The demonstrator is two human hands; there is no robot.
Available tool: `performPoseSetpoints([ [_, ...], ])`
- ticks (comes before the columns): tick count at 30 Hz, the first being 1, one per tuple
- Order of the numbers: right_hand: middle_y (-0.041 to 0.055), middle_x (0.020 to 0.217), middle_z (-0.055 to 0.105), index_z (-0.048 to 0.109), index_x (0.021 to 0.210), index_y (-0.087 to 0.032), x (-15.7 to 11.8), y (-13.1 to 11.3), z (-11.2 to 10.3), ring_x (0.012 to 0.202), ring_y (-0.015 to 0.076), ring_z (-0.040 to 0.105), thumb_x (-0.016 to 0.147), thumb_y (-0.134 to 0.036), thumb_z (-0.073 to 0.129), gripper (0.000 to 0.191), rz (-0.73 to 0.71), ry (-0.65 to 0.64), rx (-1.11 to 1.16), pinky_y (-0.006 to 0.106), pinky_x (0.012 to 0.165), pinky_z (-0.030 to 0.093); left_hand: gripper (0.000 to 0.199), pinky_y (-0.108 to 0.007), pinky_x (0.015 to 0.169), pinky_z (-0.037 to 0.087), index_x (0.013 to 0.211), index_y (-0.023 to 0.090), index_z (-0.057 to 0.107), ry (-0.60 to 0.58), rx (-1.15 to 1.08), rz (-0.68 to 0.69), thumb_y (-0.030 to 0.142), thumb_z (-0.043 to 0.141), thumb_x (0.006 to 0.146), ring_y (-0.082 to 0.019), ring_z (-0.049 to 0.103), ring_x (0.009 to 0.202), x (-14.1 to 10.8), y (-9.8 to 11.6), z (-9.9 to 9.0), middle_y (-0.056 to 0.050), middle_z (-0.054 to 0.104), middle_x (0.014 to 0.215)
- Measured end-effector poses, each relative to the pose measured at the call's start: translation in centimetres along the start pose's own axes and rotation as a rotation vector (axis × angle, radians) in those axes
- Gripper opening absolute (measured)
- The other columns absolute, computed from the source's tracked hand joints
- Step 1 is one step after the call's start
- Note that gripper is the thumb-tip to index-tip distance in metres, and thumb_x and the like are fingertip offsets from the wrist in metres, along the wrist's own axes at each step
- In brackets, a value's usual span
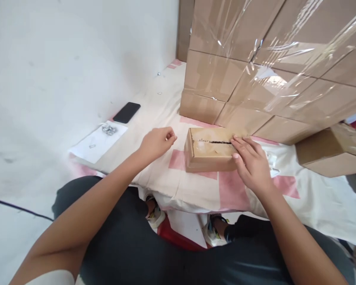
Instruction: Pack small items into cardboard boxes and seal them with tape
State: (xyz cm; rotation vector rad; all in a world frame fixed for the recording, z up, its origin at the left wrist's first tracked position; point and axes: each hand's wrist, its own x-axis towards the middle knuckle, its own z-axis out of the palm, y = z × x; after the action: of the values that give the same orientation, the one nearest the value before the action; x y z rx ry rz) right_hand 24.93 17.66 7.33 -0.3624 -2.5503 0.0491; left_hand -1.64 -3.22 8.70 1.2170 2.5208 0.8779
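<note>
Here, right hand (pixel 252 163) flat on carton (pixel 204 152), contents hidden, left hand (pixel 156 143) curled, grip unclear

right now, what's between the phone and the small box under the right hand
In the head view, the left hand comes between the phone and the small box, with cloth showing on either side of it.

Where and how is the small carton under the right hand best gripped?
Probably at its short ends, one hand from each side: the small carton lies flat, lengthwise across the view, its left end free near the left hand, the right hand resting on its right part.
</note>
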Motion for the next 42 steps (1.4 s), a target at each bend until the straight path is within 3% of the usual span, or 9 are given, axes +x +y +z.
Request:
performPoseSetpoints([
  [5, 0.0067, 0.15, 0.059, 0.054, 0.149, -0.024, -0.2, -0.4, 0.0, 0.138, 0.0348, 0.049, 0.104, -0.035, 0.046, 0.047, 0.014, 0.003, -0.032, 0.058, 0.111, 0.043, 0.011, -0.031, 0.065, 0.045, 0.083, 0.023, 0.065, -0.17, 0.035, -0.164, 0.029, 0.056, 0.085, -0.023, 0.071, 0.083, -0.8, -4.9, -0.8, -0.002, 0.079, 0.089],
  [11, 0.0087, 0.151, 0.057, 0.051, 0.151, -0.024, -0.3, -0.1, 0.5, 0.139, 0.0371, 0.047, 0.103, -0.036, 0.046, 0.05, -0.001, 0.055, -0.049, 0.06, 0.112, 0.042, 0.008, -0.029, 0.067, 0.048, 0.075, 0.023, 0.066, -0.175, 0.024, -0.207, 0.029, 0.064, 0.08, -0.022, 0.073, 0.084, 0.1, -6.1, -0.5, -0.001, 0.079, 0.083],
  [14, 0.0115, 0.164, 0.039, 0.041, 0.158, -0.025, -0.9, -0.2, 1.0, 0.147, 0.0428, 0.034, 0.102, -0.039, 0.047, 0.057, -0.013, 0.085, -0.06, 0.068, 0.113, 0.036, 0.021, -0.032, 0.071, 0.049, 0.074, 0.024, 0.068, -0.09, 0.045, -0.261, 0.041, 0.063, 0.084, -0.022, 0.072, 0.079, 0.9, -7.0, -2.0, -0.001, 0.079, 0.083],
  [17, 0.0134, 0.171, 0.021, 0.036, 0.16, -0.026, -1.6, -1.0, 1.4, 0.151, 0.0489, 0.024, 0.101, -0.042, 0.049, 0.063, -0.012, 0.103, -0.093, 0.075, 0.112, 0.03, 0.031, -0.039, 0.08, 0.05, 0.083, 0.025, 0.071, 0.111, 0.122, -0.404, 0.046, 0.051, 0.092, -0.027, 0.072, 0.088, 1.5, -10.1, -5.4, -0.005, 0.079, 0.091],
  [21, 0.0133, 0.169, 0.026, 0.038, 0.158, -0.029, -1.9, -2.3, 1.8, 0.149, 0.0493, 0.029, 0.097, -0.038, 0.053, 0.063, -0.047, 0.222, -0.105, 0.075, 0.111, 0.031, 0.029, -0.054, 0.09, 0.048, 0.105, 0.02, 0.072, 0.35, 0.249, -0.669, 0.038, 0.056, 0.088, -0.043, 0.065, 0.114, 0.8, -15.8, -9.8, -0.02, 0.072, 0.119],
  [26, 0.0132, 0.157, 0.045, 0.044, 0.152, -0.032, -1.9, -3.1, 2.3, 0.141, 0.0458, 0.042, 0.093, -0.032, 0.059, 0.061, -0.131, 0.305, -0.078, 0.07, 0.11, 0.036, 0.036, -0.056, 0.093, 0.05, 0.113, 0.022, 0.072, 0.3, 0.262, -0.797, 0.032, 0.071, 0.078, -0.045, 0.064, 0.117, -0.5, -20.0, -10.7, -0.02, 0.069, 0.126],
  [32, 0.0115, 0.141, 0.059, 0.056, 0.138, -0.031, -2.3, -3.3, 3.0, 0.131, 0.0391, 0.052, 0.09, -0.028, 0.062, 0.049, -0.212, 0.265, -0.014, 0.064, 0.107, 0.042, 0.045, -0.053, 0.096, 0.049, 0.119, 0.031, 0.07, 0.187, 0.253, -0.738, 0.039, 0.076, 0.075, -0.041, 0.063, 0.119, 0.1, -20.6, -8.9, -0.013, 0.069, 0.129],
  [38, 0.0066, 0.127, 0.069, 0.062, 0.127, -0.034, -2.8, -3.3, 3.1, 0.117, 0.0326, 0.062, 0.085, -0.021, 0.065, 0.045, -0.354, 0.257, 0.06, 0.06, 0.104, 0.044, 0.022, -0.053, 0.09, 0.049, 0.095, 0.024, 0.075, 0.249, 0.298, -0.689, 0.038, 0.072, 0.078, -0.043, 0.064, 0.112, 1.5, -19.1, -7.4, -0.017, 0.068, 0.123],
  [42, 0.0049, 0.123, 0.072, 0.064, 0.121, -0.035, -3.2, -3.3, 3.3, 0.114, 0.0316, 0.065, 0.084, -0.018, 0.065, 0.041, -0.39, 0.251, 0.09, 0.059, 0.1, 0.047, 0.023, -0.051, 0.091, 0.047, 0.099, 0.025, 0.073, 0.299, 0.305, -0.625, 0.038, 0.067, 0.081, -0.041, 0.06, 0.116, 1.5, -19.1, -7.2, -0.016, 0.065, 0.128],
])
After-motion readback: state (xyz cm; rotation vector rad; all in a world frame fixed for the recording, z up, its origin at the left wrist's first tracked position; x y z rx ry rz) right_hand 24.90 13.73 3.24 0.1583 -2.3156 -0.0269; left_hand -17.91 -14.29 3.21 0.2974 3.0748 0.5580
